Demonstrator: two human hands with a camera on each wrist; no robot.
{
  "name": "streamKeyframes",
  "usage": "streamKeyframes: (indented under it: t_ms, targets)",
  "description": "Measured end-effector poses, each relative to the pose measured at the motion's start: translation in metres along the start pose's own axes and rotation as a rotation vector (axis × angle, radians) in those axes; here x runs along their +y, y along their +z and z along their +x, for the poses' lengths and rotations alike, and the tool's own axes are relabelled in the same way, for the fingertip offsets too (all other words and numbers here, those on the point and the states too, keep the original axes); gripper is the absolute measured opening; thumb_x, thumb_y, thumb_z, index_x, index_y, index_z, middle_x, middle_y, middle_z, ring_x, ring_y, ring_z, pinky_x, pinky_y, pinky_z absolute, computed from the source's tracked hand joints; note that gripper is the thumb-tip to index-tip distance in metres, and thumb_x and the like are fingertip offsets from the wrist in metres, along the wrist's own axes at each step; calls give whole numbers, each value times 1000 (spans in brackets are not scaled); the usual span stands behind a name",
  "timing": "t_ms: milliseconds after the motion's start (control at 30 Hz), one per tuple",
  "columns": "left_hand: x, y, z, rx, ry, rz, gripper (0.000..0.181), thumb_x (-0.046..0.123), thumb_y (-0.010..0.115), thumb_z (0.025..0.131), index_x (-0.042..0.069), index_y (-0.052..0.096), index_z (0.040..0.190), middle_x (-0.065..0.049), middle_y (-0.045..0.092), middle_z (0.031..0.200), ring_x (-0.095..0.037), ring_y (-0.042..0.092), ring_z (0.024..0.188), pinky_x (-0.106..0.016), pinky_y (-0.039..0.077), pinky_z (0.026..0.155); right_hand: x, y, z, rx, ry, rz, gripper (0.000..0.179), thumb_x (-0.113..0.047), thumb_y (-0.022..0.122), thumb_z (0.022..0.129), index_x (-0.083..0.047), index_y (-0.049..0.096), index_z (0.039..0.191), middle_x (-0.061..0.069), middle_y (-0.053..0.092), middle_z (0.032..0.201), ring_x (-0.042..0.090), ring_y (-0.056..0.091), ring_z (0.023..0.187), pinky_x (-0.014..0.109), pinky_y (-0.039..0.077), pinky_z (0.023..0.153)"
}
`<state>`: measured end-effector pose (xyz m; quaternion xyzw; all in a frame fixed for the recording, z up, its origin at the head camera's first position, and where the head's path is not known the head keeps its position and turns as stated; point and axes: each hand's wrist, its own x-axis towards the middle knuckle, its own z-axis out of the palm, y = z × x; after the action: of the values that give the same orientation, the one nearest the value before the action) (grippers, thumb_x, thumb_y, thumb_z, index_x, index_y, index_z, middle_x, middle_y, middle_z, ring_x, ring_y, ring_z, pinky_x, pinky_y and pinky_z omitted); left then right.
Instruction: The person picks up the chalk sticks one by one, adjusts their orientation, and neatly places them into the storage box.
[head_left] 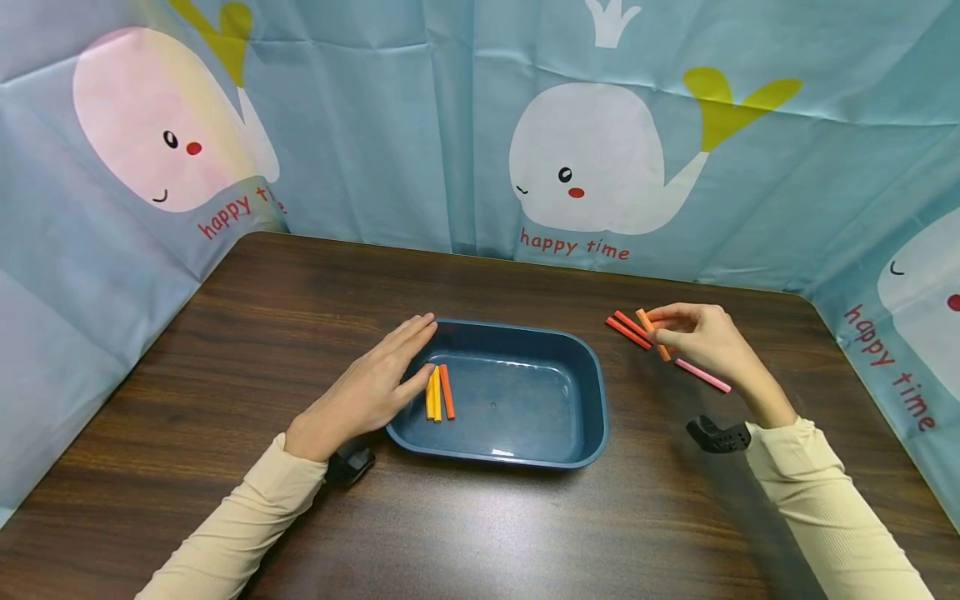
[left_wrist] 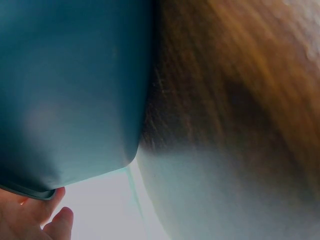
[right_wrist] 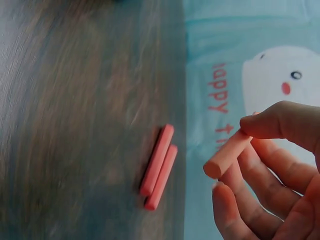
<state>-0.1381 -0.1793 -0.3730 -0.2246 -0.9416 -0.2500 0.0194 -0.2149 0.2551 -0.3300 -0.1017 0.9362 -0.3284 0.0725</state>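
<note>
In the head view my right hand (head_left: 701, 337) pinches an orange chalk stick (head_left: 643, 318) between thumb and fingers, tilted above the table at the right. The right wrist view shows the same orange chalk (right_wrist: 227, 156) with one end sticking out past the thumb. Two red chalk sticks (head_left: 628, 327) lie side by side just left of that hand, and a pink one (head_left: 702, 376) lies below it. My left hand (head_left: 367, 385) rests with extended fingers on the left end of a dark blue basin (head_left: 597, 400). Yellow chalk sticks (head_left: 437, 396) and an orange-red one (head_left: 447, 392) lie inside, near the thumb.
The basin stands on a dark wood-grain table (head_left: 315, 533). A light blue curtain (head_left: 360, 150) with whale prints hangs behind the table and along both sides. Both wrists carry black camera straps (head_left: 718, 435).
</note>
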Motion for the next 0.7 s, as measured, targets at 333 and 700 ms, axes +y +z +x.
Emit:
streamKeyframes:
  t_ms: [333,700]
  targets:
    - [0,0,0,8,10,-2,62,23,57,101,1,33,154,-14,29,163,-32,25,152,-53,31,119,-20,1,-6,-51,10,117,44,-25,67,95,0,60,131,16,75,109,-6,67,82,28,56,68]
    - [1,-1,0,-1,0,-5,62,24,56,101,2,32,154,-12,27,164,-32,24,152,-52,30,120,-33,4,-9,-98,30,188,46,-25,66,96,0,57,134,20,71,118,-2,69,83,27,57,69]
